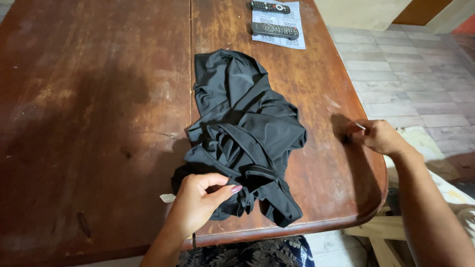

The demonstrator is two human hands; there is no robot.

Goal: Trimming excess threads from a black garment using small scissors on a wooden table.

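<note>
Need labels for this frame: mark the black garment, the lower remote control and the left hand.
black garment (242, 123): head view, middle of the crumpled cloth.
lower remote control (275, 30): head view, centre of its body.
left hand (198, 200): head view, back of the hand.

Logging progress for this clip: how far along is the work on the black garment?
Done: nothing looks folded; the black garment lies crumpled in a heap on the wooden table. In hand: the left hand pinches its near edge, beside a small white tag; the right hand rests at the table's right edge, off the cloth. Left: spreading, smoothing and any folding.
</note>
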